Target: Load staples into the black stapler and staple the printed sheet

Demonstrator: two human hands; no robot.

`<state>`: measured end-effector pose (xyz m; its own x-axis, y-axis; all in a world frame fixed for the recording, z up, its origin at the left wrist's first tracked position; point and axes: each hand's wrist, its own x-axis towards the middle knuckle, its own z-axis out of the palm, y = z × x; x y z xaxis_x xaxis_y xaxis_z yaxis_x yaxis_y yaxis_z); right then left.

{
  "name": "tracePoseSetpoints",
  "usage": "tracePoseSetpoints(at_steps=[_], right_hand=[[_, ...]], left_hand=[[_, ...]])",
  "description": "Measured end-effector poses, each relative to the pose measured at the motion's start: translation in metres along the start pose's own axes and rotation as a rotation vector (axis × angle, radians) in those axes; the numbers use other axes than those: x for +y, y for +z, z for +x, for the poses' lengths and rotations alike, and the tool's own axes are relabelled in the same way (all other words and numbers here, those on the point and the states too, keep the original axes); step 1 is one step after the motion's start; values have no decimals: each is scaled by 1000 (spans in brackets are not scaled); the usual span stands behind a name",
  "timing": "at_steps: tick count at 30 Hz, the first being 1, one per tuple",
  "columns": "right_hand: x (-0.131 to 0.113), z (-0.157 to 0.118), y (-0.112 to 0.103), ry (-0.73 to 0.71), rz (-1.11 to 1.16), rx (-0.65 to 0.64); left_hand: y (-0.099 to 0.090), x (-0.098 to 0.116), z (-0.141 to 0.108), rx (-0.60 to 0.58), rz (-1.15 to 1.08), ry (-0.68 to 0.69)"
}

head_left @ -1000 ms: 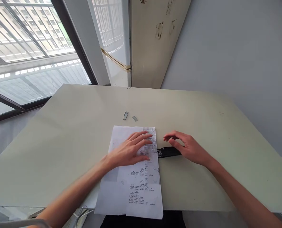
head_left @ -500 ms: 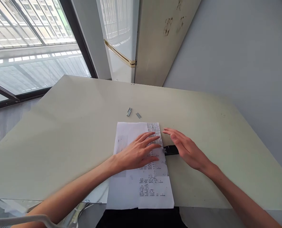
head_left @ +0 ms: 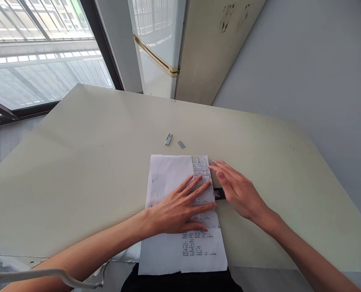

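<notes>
White printed paper (head_left: 162,251) lies at the table's front edge, its lower end reaching past the edge. My left hand (head_left: 180,209) rests on it with fingers spread flat, holding nothing. At the paper's right edge is my right hand (head_left: 241,192), its fingers stretched out and the thumb apart, with nothing visible in it. A black object (head_left: 219,194), perhaps a stapler, sticks out from the paper's right side and runs behind my right hand; the rest of it is hidden. Beyond the paper lie two small grey metal pieces, one on the left (head_left: 168,139) and one on the right (head_left: 181,144).
The pale table (head_left: 91,162) stretches out on both sides. Behind it stand a white refrigerator (head_left: 156,36) with a gold handle, a window on the left and a grey wall on the right. A pale cable (head_left: 46,274) crosses the lower left corner.
My left hand has moved slightly right and down on the paper, and its fingers are spread wider. My right hand is nearer the paper's edge. The view has shifted a little.
</notes>
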<state>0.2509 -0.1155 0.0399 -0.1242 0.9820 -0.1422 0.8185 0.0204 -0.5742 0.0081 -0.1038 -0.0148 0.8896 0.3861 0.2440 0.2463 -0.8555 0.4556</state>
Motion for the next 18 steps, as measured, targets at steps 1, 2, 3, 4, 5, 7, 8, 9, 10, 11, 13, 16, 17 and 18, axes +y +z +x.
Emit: tracePoseSetpoints(at_steps=[1,2,3,4,5,7,8,9,10,11,13,16,17,18], right_hand=[[1,1,0,3,-10,-1],[1,2,0,10,-21,-6],[2,4,1,19,-34,-16],[2,5,0,27,-49,-26],[2,6,1,33,-65,-34],[1,9,1,37,-90,-43],[1,9,1,37,-99,-44],[1,10,1,37,-106,-42],[0,11,2,36,-109,-37],[1,11,2,34,-112,-33],[1,11,3,27,-116,-20],[3,10,5,20,-138,-12],[4,10,6,20,-149,-10],[4,10,6,18,-163,-9]], left_hand=[[0,0,0,-3,2,-1],[0,0,0,-6,2,-2],[1,0,0,-10,2,-6],[1,0,0,-14,2,-12],[1,1,0,-18,4,-19],[2,1,-1,-24,6,-33],[2,1,-1,-24,6,-37],[2,1,-1,-23,5,-41],[2,1,-1,-21,4,-43],[2,1,-1,-21,4,-45],[3,1,0,-24,8,-47],[5,1,0,-15,11,-51],[6,1,0,-7,8,-51],[7,1,0,2,4,-51]])
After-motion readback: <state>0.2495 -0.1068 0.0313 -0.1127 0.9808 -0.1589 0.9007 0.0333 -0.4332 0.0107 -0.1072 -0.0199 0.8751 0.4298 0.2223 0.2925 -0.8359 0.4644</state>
